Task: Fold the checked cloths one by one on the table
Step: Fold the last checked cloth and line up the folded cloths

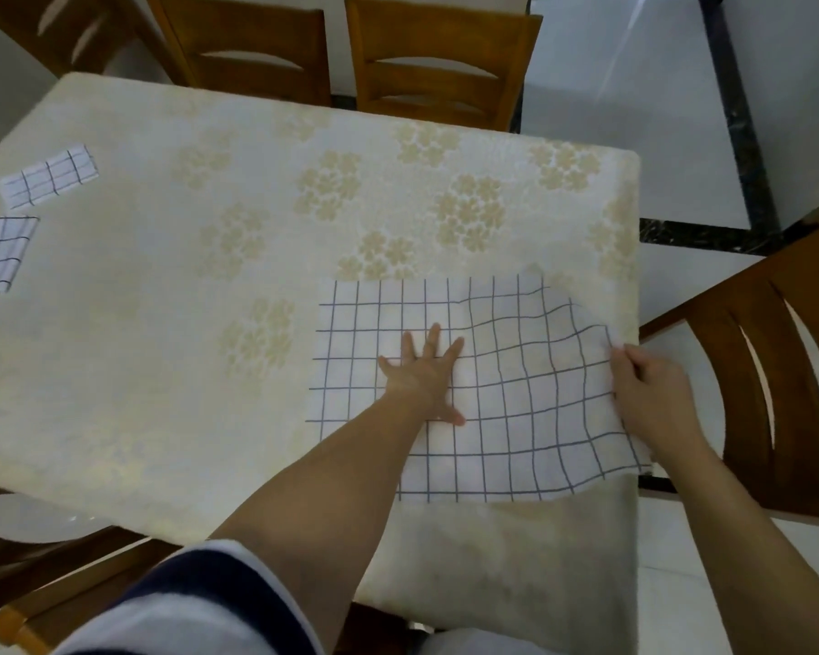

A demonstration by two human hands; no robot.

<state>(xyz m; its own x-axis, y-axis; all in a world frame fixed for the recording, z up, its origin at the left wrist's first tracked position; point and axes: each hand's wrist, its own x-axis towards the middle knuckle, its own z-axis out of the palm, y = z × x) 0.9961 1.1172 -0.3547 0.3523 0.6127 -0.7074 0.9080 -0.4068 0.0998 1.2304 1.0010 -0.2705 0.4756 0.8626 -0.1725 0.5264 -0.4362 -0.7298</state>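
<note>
On the near right part of the desk (185,286), which is covered by a cream tablecloth (303,148) printed with pale flowers, a large checked cloth (507,418) is spread out, white with thin dark lines. Its left half is laid flat, while its right side is rippled and raised slightly off the surface. Its near edge reaches the front edge of the desk. The left hand (419,378) is laid palm down on the middle of this cloth, with the fingers straight and spread wide, so that the fabric is pressed against the desk. The right hand (653,399) is closed on the cloth's right edge, which is gripped by the curled fingers close to the desk's right side. Two smaller pieces are seen at the far left of the desk, well apart from the large one. A folded checked cloth (48,176) lies farther back, and a second checked cloth (1,252) lies near it, towards the front, cut off by the frame's edge. A far-left chair (247,49) and a far-right chair (440,63), both wooden, are set along the far side. A side chair (767,394) is placed at the right. A dark and white sleeve (199,602) is seen on the left arm.
</note>
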